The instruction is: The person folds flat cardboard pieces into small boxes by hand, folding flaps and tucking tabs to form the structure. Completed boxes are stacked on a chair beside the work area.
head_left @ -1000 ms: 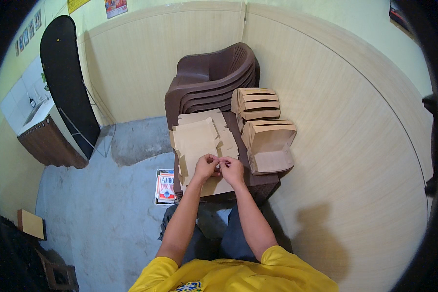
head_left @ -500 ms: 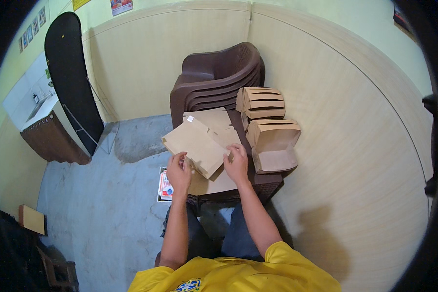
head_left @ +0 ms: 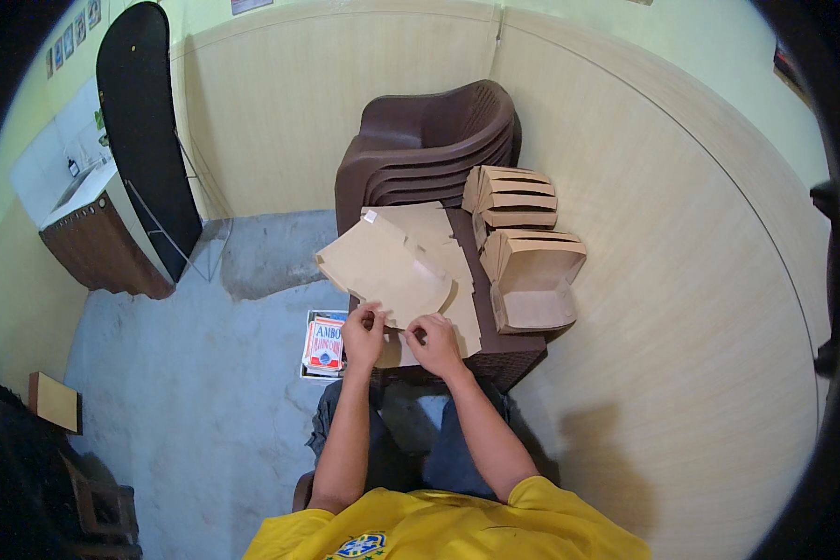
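A partly folded brown cardboard box (head_left: 383,266) lies at an angle over flat cardboard blanks (head_left: 462,317) on a dark brown woven-pattern table. My left hand (head_left: 364,338) pinches the box's near edge at its left, thumb and fingers closed. To its right, my right hand (head_left: 435,345) is curled with its fingertips closed on the same near edge. The fold between the fingertips is too small to make out. A small white label sits at the box's far corner.
Folded cardboard boxes stand at the table's right: an open one (head_left: 536,280) in front, nested ones (head_left: 513,198) behind. Stacked brown plastic chairs (head_left: 429,140) rise at the back. A carton of printed packs (head_left: 324,345) is left of the table. A black ironing-board-like panel (head_left: 145,140) leans farther left.
Both hands have drawn closer together at the near edge, and the right has moved down and left. The box's right-hand flap now looks raised and curved.
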Motion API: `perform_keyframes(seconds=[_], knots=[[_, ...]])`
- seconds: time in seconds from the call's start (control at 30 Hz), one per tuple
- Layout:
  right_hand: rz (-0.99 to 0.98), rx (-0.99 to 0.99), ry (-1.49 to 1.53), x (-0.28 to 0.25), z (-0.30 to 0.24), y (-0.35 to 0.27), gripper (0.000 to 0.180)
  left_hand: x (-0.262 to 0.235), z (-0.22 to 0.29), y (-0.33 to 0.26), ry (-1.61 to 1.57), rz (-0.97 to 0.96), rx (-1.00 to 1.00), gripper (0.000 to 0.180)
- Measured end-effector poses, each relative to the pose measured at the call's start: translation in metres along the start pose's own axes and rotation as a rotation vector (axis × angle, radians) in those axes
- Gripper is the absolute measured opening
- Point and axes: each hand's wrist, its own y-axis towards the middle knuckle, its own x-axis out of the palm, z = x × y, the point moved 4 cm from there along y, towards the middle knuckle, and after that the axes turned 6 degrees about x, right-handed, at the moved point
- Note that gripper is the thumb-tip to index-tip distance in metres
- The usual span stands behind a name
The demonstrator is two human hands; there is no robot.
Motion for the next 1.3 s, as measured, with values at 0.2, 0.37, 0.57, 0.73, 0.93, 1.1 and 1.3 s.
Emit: perform_keyframes(seconds=[0.2, 0.37, 0.57, 0.73, 0.93, 1.1, 1.3], knots=[[0.006, 0.145, 0.072, 0.001, 0.001, 0.005, 0.014, -0.006, -0.012, -0.017, -0.126, 0.121, -0.21, 0.052], [-0.017, 0.236, 0.124, 0.0, 0.0, 0.016, 0.025, 0.007, -0.002, -0.029, -0.248, 0.116, -0.048, 0.066], [-0.066, 0.413, 0.271, 0.008, 0.01, 0.019, 0.021, 0.03, -0.003, -0.039, -0.431, 0.063, -0.161, 0.064], [-0.05, 0.437, 0.325, 0.009, 0.022, 0.018, 0.022, 0.033, 0.001, -0.037, -0.517, 0.139, -0.171, 0.068], [-0.059, 0.418, 0.348, 0.009, 0.02, 0.02, 0.024, 0.035, 0.011, -0.033, -0.505, 0.173, -0.202, 0.074], [-0.077, 0.433, 0.36, 0.004, 0.018, 0.019, 0.026, 0.034, 0.008, -0.027, -0.498, 0.16, -0.257, 0.073], [-0.081, 0.395, 0.393, 0.004, 0.021, 0.019, 0.028, 0.036, 0.0, -0.026, -0.499, 0.119, -0.268, 0.07]])
